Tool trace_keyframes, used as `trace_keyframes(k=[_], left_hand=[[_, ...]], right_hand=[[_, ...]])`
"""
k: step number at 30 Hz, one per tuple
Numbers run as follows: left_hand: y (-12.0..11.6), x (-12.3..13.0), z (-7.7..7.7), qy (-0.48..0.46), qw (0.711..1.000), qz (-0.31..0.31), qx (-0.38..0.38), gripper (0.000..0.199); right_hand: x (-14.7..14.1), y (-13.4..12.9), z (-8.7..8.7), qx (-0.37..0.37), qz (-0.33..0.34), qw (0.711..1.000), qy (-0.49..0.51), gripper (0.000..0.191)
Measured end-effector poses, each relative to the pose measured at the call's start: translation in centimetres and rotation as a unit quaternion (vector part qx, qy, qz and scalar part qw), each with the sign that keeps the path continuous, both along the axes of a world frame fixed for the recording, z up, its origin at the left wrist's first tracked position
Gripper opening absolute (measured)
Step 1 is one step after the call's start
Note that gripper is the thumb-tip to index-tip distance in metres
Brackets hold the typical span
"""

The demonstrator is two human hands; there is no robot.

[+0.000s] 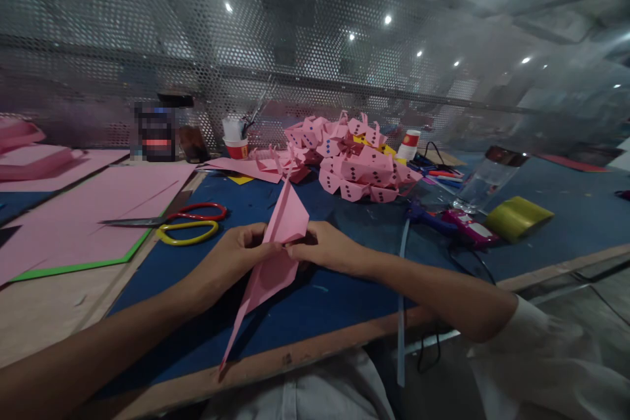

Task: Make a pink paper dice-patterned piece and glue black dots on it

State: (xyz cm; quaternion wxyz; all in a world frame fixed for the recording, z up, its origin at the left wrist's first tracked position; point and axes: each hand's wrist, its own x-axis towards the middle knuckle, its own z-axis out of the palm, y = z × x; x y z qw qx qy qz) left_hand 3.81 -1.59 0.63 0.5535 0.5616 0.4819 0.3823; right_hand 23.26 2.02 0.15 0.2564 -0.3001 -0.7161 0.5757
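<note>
Between my hands is a folded pink paper piece [288, 216], long and pointed, its lower tip reaching down to the table's front edge. My left hand [245, 249] pinches it at the middle from the left, thumb on top. From the right, my right hand [322, 247] grips the same spot, with its thumb close to the other thumb. The fingers behind the paper are partly hidden. To the left of my hands lie open scissors [189, 223] with one red and one yellow handle. Behind the held paper is a heap of folded pink paper pieces [357, 164] with dark diamond marks.
Pink paper sheets [113, 197] cover the left side, one over a green edge. Paper cups [236, 146] stand at the back. On the right are a glue gun [465, 226] with a hanging glue stick [402, 315], yellow tape [519, 218] and a clear jar [485, 180].
</note>
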Motion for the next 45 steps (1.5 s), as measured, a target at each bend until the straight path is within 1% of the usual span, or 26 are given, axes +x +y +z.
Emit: trace_keyframes(k=[6, 13, 18, 22, 29, 35, 41, 45], left_hand=[[-0.06, 0.2, -0.16, 0.011, 0.999, -0.002, 0.038, 0.04], [-0.13, 0.27, -0.2, 0.042, 0.997, -0.007, 0.07, 0.038], [-0.16, 0.24, -0.21, 0.046, 0.996, -0.011, 0.071, 0.037], [-0.05, 0.03, -0.43, 0.049, 0.996, -0.006, 0.081, 0.038], [0.02, -0.05, -0.35, 0.035, 0.997, 0.005, 0.066, 0.042], [0.01, 0.02, -0.38, 0.03, 0.998, 0.003, 0.061, 0.041], [0.36, -0.16, -0.62, 0.044, 0.996, 0.004, 0.073, 0.04], [0.44, -0.26, -0.8, 0.063, 0.994, -0.014, 0.092, 0.035]], right_hand=[[0.0, 0.05, 0.03, -0.029, -0.002, 1.0, 0.004, 0.017], [0.02, 0.17, -0.09, -0.014, -0.007, 1.0, -0.002, 0.011], [0.03, 0.39, -0.44, -0.021, -0.002, 1.0, 0.0, 0.014], [0.01, 0.44, -0.55, -0.023, -0.002, 1.0, 0.003, 0.011], [-0.08, 0.43, -0.47, -0.051, -0.001, 0.998, 0.027, 0.008], [0.1, 0.53, -0.78, -0.036, -0.005, 0.999, 0.02, 0.011], [0.03, 0.43, -0.46, -0.056, -0.007, 0.998, 0.028, 0.015], [-0.08, 0.35, -0.23, -0.032, -0.005, 0.999, 0.006, 0.014]])
